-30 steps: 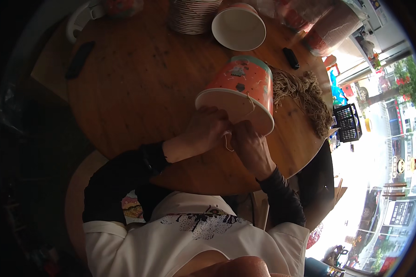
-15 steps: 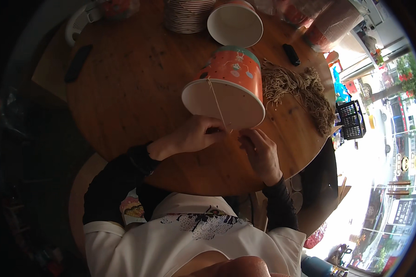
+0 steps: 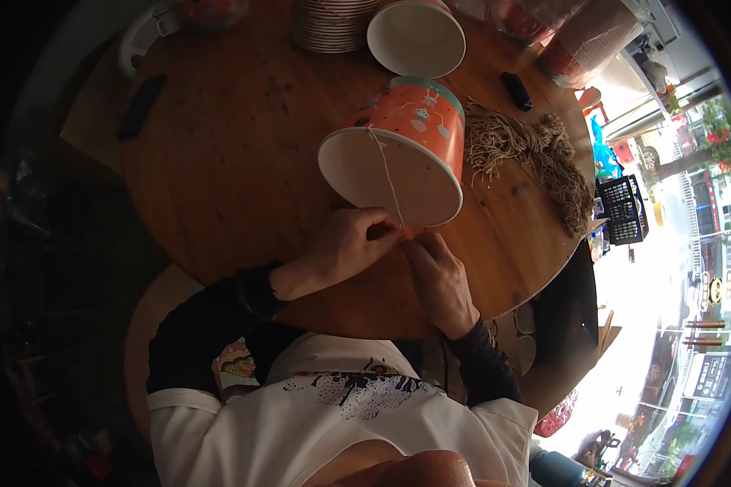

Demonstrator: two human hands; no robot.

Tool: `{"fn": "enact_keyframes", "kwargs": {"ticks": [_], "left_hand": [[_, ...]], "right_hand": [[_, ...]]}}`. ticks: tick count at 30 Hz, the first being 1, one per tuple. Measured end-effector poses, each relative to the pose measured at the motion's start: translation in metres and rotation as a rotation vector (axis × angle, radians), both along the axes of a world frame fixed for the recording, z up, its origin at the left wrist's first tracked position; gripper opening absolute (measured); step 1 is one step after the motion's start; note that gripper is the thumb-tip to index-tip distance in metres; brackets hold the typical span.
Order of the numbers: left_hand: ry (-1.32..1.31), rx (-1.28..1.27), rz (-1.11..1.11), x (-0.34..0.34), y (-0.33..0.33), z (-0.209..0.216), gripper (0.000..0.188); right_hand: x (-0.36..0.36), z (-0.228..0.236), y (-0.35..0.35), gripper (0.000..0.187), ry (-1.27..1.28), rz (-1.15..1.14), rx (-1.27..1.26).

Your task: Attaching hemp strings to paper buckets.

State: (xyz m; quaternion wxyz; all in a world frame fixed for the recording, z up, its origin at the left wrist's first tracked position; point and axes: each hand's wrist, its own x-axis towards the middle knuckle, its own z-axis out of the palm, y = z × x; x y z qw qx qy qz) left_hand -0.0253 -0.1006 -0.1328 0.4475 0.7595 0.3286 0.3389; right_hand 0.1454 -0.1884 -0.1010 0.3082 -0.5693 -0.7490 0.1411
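An orange paper tub (image 3: 406, 118) lay tipped on the round wooden counter (image 3: 219, 170), its wide pale end turned toward the person. A thin string (image 3: 387, 174) ran from the tub's upper rim down across that end to its lower rim. Just below the tub, the left hand (image 3: 352, 243) pinched the string's lower part between thumb and forefinger. The right hand (image 3: 444, 280), also below the tub, had its fingertips drawn in close beside the left's; whether they pinched the string could not be told. Right of the tub lay a tangled bundle of tan strings (image 3: 536, 150); behind the tub stood a stack of pale-rimmed containers (image 3: 333, 24) and a second tub (image 3: 418, 40), its white inside showing.
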Motion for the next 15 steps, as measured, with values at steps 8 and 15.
{"fn": "enact_keyframes", "kwargs": {"ticks": [8,15], "left_hand": [[-0.393,-0.876,-0.137,-0.021,-0.007,0.018,0.016],[-0.509,-0.588,-0.001,-0.023,-0.020,0.014,0.022]], "right_hand": [[-0.015,0.024,0.012,0.024,-0.240,0.065,0.270],[-0.019,0.022,0.010,0.032,-0.196,0.118,0.196]]}}
